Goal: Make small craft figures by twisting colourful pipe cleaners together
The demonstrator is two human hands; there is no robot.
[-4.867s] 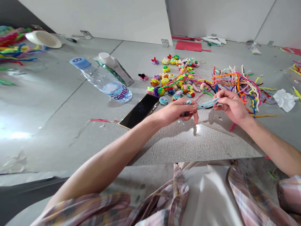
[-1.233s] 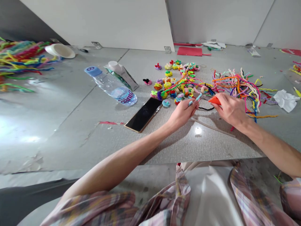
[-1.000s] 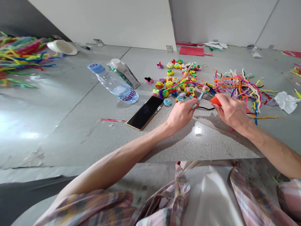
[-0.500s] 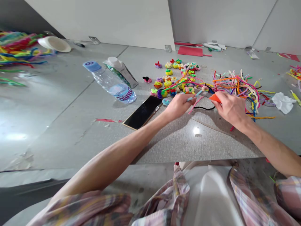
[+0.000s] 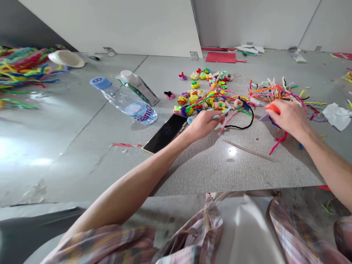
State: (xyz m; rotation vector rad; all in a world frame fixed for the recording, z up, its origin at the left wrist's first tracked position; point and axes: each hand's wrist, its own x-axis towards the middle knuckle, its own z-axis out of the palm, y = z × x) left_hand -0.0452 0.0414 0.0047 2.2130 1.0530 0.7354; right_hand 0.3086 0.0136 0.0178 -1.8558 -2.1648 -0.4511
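Note:
My left hand [image 5: 205, 124] is closed around a light blue pipe cleaner [image 5: 226, 111], whose end sticks out past the fingers. Beside it lie a pink pipe cleaner [image 5: 228, 122] and a curved black one [image 5: 242, 127]. My right hand [image 5: 290, 116] grips what look like scissors with an orange handle [image 5: 272, 107]; the blades are blurred and partly hidden. This hand is over the near side of a tangle of colourful pipe cleaners [image 5: 277, 91]. Small pipe-cleaner flowers [image 5: 194, 98] are heaped beyond my left hand.
A black phone [image 5: 165, 134] lies left of my left hand, with a tilted water bottle [image 5: 123, 101] and a carton [image 5: 140, 86] behind it. A thin strip [image 5: 247, 150] lies near the front edge. Crumpled tissue [image 5: 337, 116] is at right, a white cup [image 5: 66, 58] far left.
My right hand has moved right, away from my left hand, carrying the orange-handled scissors over the tangle. My left hand has shifted slightly left and still holds the light blue pipe cleaner.

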